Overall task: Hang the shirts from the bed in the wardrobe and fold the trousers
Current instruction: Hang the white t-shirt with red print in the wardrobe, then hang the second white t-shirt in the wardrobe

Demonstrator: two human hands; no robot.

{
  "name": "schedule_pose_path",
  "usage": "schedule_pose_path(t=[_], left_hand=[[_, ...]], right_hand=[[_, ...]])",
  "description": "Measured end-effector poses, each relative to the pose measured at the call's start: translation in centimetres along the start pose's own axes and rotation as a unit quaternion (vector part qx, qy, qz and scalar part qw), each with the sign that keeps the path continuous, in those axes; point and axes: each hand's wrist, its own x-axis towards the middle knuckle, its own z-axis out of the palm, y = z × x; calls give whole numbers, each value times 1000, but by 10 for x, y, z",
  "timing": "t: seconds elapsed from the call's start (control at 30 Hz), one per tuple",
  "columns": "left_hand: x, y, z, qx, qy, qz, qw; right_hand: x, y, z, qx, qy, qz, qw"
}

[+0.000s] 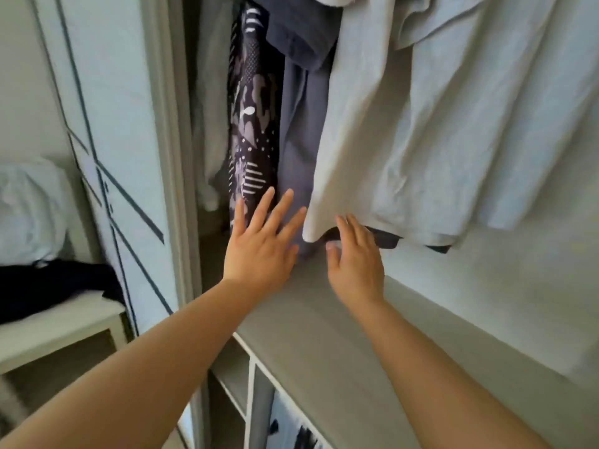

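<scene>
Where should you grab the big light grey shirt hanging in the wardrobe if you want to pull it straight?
Probably the bottom hem of the light grey shirt, at its loose lower left corner, coming from below. That corner hangs free above the shelf, right by the right hand. The open left hand rests on the dark blue shirt beside it.

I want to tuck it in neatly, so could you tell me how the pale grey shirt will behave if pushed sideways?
The pale grey shirt hangs in loose folds, so it likely swings and crumples rather than sliding stiffly. Its hem curls near the right hand, suggesting thin, light fabric.
</scene>
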Motion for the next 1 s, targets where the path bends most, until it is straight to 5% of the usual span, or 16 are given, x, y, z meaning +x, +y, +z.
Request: schedule_pose_path(t=[0.2,0.4,1.0], left_hand=[[-119,-69,25,59,-127,-128,982],[-225,-159,10,131,-199,-247,939],[-435,-333,-33,183,-294,-507,789]], right_hand=[[-50,-87,63,73,-58,-109,990],[-99,-197,138,95,-206,-166,960],[-194,-454,297,216,-418,-291,833]])
